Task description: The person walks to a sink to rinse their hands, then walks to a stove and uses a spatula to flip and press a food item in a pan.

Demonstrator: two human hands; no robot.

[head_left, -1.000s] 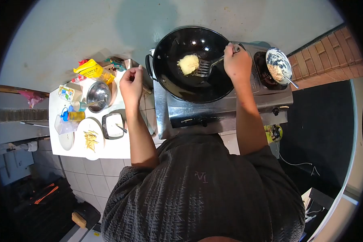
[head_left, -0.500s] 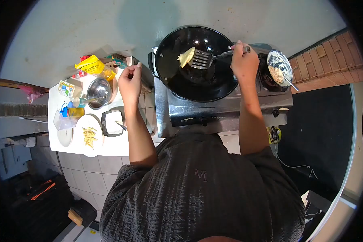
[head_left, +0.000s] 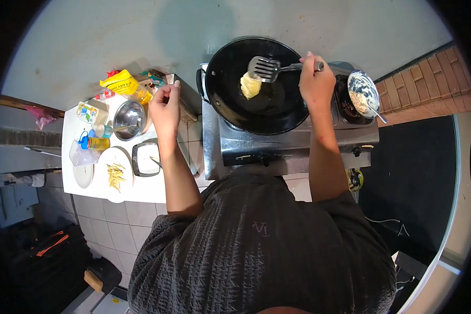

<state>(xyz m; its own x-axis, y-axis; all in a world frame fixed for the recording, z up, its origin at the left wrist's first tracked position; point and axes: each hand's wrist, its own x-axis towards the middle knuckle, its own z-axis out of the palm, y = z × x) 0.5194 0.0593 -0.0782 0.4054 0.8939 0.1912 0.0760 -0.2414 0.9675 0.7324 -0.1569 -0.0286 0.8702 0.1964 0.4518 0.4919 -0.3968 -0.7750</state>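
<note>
My right hand [head_left: 317, 86] grips the handle of a slotted metal spatula [head_left: 267, 69] over the black wok [head_left: 280, 115]. A pale yellow, folded-looking piece of food [head_left: 251, 86] lies in the wok, with browner spots at its lower edge. The spatula's head is at its upper side and partly overlaps it. My left hand [head_left: 164, 110] is raised to the left of the wok, its fingers loosely curled and thumb up, with nothing visible in it.
The wok sits on a steel gas stove [head_left: 293, 149]. A bowl with a spoon [head_left: 362, 91] stands on the right burner. On the white table [head_left: 97, 193] at left are a metal bowl [head_left: 130, 120], a plate of pale strips [head_left: 115, 157], a black-rimmed dish [head_left: 145, 159] and a yellow bag [head_left: 119, 82].
The yellow piece has shifted right and down in the wok and is turned. The spatula's head has moved up, from beside the piece to above it. My left hand stays raised.
</note>
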